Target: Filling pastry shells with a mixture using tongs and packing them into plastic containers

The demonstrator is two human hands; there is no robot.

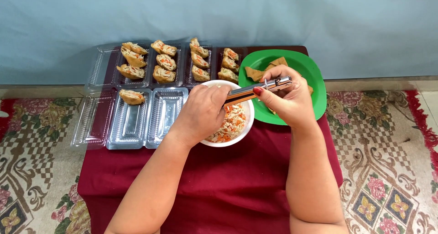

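— While the right hand (292,101) clamps the metal tongs (258,89), what is the left hand (203,113) doing?
— Curled over the white bowl (246,124) of shredded filling; its grip is hidden. The green plate (315,78) lies at two o'clock from the bowl.

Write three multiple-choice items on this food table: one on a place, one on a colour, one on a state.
1. Where do the tongs reach?
A. over the white bowl
B. onto the carpet
C. into a clear tray

2. What colour is the plate?
A. blue
B. green
C. yellow

3. What is in the near clear tray by the left hand?
A. nothing
B. three pockets
C. one stuffed pocket

Key: 1 A, the tongs' tips end above the shredded filling; 2 B, green rim beside the right hand; 3 C, a single piece lies there.
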